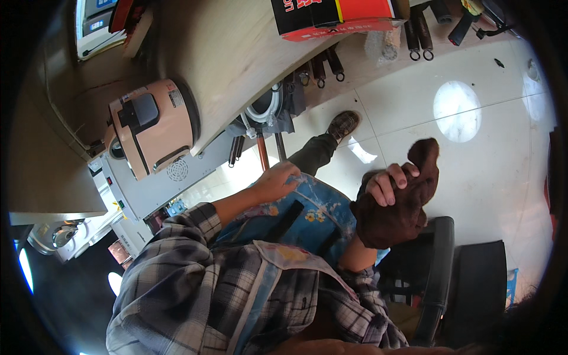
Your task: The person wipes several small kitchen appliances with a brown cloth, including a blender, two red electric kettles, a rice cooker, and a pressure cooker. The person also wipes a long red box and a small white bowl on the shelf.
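Note:
My right hand (385,185) is closed around a crumpled dark brown cloth (395,217), raised over the right side of my lap. One end of the cloth sticks up past the fingers; the rest bunches below them and around the wrist. My left hand (277,179) rests near the edge of the blue floral apron (310,208) across my lap. Its fingers are curled and partly hidden, so I cannot tell whether they pinch the fabric.
A pink rice cooker (153,128) stands by a wooden tabletop (222,57), with a red and black box (333,20) farther along. Several ringed dark handles (418,35) and a coiled white hose (265,106) are near its edge. A black chair armrest (437,266) is to my right.

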The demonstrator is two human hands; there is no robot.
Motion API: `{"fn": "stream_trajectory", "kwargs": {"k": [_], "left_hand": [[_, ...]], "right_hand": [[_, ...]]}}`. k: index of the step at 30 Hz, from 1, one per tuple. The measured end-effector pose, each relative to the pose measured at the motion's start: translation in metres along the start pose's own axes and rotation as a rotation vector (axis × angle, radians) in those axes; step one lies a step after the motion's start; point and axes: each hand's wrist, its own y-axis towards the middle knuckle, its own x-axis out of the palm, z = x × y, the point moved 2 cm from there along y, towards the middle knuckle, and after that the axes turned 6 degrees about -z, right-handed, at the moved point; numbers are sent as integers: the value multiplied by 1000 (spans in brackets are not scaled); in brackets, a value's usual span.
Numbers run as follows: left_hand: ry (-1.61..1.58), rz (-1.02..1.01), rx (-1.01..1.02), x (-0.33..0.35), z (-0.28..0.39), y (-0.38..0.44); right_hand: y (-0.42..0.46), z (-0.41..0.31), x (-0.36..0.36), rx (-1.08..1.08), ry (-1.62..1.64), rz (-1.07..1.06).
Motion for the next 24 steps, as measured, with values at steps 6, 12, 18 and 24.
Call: {"fn": "stream_trajectory", "kwargs": {"k": [6, 12, 18, 24], "left_hand": [[13, 538, -504, -20, -127, 71], [239, 524, -470, -29, -173, 97], [-844, 540, -481, -42, -192, 74], [-1221, 387, -297, -57, -156, 73]], "right_hand": [[-15, 5, -7, -7, 3, 100], [-23, 10, -30, 39, 33, 88], [-17, 14, -36, 40, 50, 78], [-11, 13, -38, 97, 10, 101]]}}
